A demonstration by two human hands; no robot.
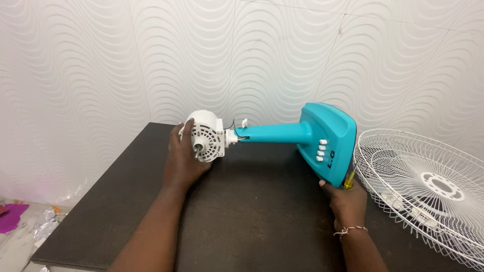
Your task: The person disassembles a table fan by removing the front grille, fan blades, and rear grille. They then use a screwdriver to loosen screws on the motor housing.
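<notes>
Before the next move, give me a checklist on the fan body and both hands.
1. Left hand on the white motor: ok, fingers wrap its left side.
2. Right hand at the teal base: ok, it touches the lower corner.
3. Screwdriver secured: ok, its yellow handle is in the right hand beside the base; tip hidden.
4. Fan body supported: cannot tell whether it rests on the dark table or is lifted.
5. Wire grille clear of the base: cannot tell, its rim lies very close on the right.
6. Loose wires at the neck: not ok, exposed beside the motor.
</notes>
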